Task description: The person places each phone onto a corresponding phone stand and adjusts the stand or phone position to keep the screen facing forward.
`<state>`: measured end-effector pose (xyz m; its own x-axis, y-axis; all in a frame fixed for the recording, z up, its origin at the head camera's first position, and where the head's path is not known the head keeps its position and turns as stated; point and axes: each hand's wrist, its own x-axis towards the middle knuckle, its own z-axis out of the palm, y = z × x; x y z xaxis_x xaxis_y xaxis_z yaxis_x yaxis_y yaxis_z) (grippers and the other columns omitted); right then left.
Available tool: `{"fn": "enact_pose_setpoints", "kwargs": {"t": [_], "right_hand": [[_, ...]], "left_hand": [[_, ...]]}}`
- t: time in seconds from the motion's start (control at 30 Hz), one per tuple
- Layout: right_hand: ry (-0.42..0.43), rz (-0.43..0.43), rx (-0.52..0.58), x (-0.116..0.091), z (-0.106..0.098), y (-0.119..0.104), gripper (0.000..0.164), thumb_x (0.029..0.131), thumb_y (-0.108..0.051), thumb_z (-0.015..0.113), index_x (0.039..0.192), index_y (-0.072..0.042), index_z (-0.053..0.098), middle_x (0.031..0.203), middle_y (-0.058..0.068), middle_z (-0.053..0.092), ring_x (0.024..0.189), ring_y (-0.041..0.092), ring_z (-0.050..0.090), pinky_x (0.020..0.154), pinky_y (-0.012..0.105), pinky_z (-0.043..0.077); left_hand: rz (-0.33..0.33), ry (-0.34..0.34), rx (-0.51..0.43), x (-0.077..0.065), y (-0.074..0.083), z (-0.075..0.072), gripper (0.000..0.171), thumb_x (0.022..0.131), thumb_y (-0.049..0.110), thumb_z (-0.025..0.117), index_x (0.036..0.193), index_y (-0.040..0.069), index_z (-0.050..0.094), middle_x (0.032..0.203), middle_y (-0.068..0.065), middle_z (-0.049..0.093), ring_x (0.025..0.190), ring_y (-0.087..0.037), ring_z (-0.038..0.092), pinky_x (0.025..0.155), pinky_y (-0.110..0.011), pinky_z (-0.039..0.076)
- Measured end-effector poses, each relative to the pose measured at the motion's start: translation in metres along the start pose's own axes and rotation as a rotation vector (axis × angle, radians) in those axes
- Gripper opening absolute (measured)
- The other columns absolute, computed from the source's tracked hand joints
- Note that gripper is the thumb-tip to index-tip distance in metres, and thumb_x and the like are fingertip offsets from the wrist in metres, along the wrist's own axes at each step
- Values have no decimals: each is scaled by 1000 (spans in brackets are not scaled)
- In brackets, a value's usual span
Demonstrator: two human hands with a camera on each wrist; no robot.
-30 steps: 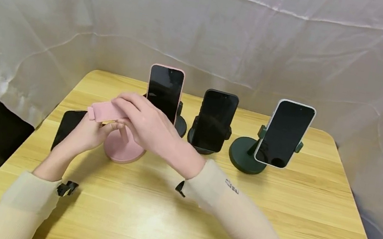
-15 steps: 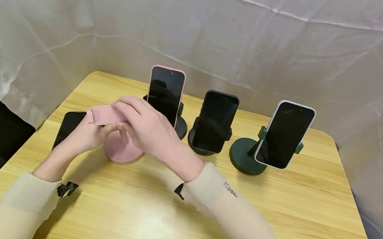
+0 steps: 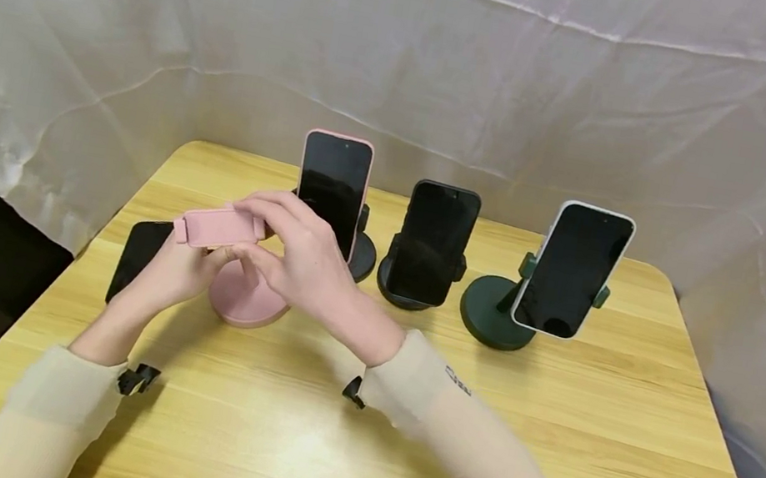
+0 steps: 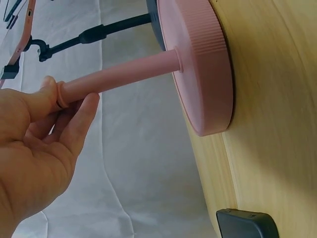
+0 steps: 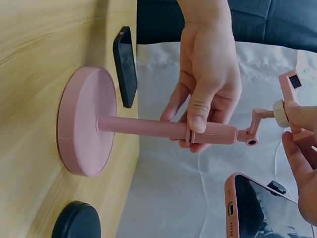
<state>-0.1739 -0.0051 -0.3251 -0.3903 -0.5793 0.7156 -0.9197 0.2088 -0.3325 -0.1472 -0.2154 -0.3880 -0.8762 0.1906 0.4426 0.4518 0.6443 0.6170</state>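
Observation:
A pink phone stand (image 3: pixel 247 303) stands upright on its round base at the left of the table. My left hand (image 3: pixel 178 269) grips its stem (image 4: pixel 119 74) near the collar, with thumb and fingers around it. Behind the stand's pink clamp (image 3: pixel 217 228), my right hand (image 5: pixel 306 158) pinches the white knob (image 5: pixel 281 114) between thumb and fingers, as the right wrist view shows. More of the right fingers rest along the clamp's right end in the head view. No phone sits in this clamp. A black phone (image 3: pixel 140 253) lies flat on the table beside my left wrist.
Behind the right hand a pink-cased phone (image 3: pixel 333 188) sits in a black stand (image 3: pixel 363 259). Right of it, a black phone (image 3: pixel 435 244) is in another dark stand. A white-edged phone (image 3: pixel 573 271) tilts in a dark green stand (image 3: pixel 496 313). Grey cloth (image 3: pixel 456 74) hangs behind.
My right fingers have shifted along the pink clamp, so its right end now shows. The left hand keeps its grip on the stem, and the other stands are unmoved.

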Motion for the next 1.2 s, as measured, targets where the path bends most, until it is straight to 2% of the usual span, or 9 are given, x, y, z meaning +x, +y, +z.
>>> {"fn": "enact_pose_setpoints", "kwargs": {"t": [0.1,0.27,0.47,0.53,0.6,0.7,0.87,1.07,1.2], "right_hand": [[30,-21,-1,-1,1,0,38,90,-14,84,121,3,71,121,14,71,110,20,68,101,13,45],[31,-3,53,-3,1,2,39,90,-13,84,123,3,71,123,13,71,111,19,68,99,12,47],[9,108,284,-7,1,3,41,90,-5,81,128,5,68,127,17,69,106,17,69,89,14,54],[6,157,370,-8,2,2,41,90,-2,80,129,5,68,127,17,68,103,16,70,88,17,57],[10,192,420,-9,2,2,41,90,0,79,130,5,68,126,17,69,100,15,70,87,19,58],[20,199,435,-9,3,2,41,90,2,79,129,5,68,125,17,69,100,16,70,87,20,58],[35,188,426,-11,3,3,40,90,3,79,128,6,69,127,18,69,101,17,70,87,19,58],[48,185,421,-11,3,3,40,89,2,80,128,5,69,127,17,70,102,17,70,87,20,58],[63,185,433,-10,3,3,41,86,4,81,126,6,70,125,18,70,100,18,70,86,20,59]], "left_hand": [[2,-1,26,1,1,-1,28,94,-7,70,122,-8,65,111,-23,70,106,-37,66,87,-32,49],[-11,-29,2,1,0,-2,28,95,-4,69,122,-7,67,112,-22,71,107,-36,66,88,-27,48],[-70,-59,-26,0,1,-5,29,97,-1,68,126,-6,66,118,-23,71,112,-35,65,92,-37,50],[-97,-68,-37,0,1,-6,31,97,1,68,127,-6,65,120,-23,70,114,-36,64,92,-32,50],[-130,-81,-59,0,0,-6,32,98,3,68,129,-5,65,123,-23,70,117,-35,64,91,-20,47],[-179,-96,-97,0,-2,-6,34,99,3,68,132,-4,65,128,-22,68,122,-34,62,89,-9,41],[-230,-109,-125,-2,-6,-6,37,100,4,69,135,-3,62,129,-21,67,122,-31,59,90,-13,42],[-240,-119,-140,-8,-11,-14,44,98,9,73,139,1,61,130,-16,67,112,-13,61,89,-15,50],[-263,-68,-81,-16,-22,-27,46,94,6,77,136,-5,59,122,-22,63,101,-14,60,79,-9,50]]}}
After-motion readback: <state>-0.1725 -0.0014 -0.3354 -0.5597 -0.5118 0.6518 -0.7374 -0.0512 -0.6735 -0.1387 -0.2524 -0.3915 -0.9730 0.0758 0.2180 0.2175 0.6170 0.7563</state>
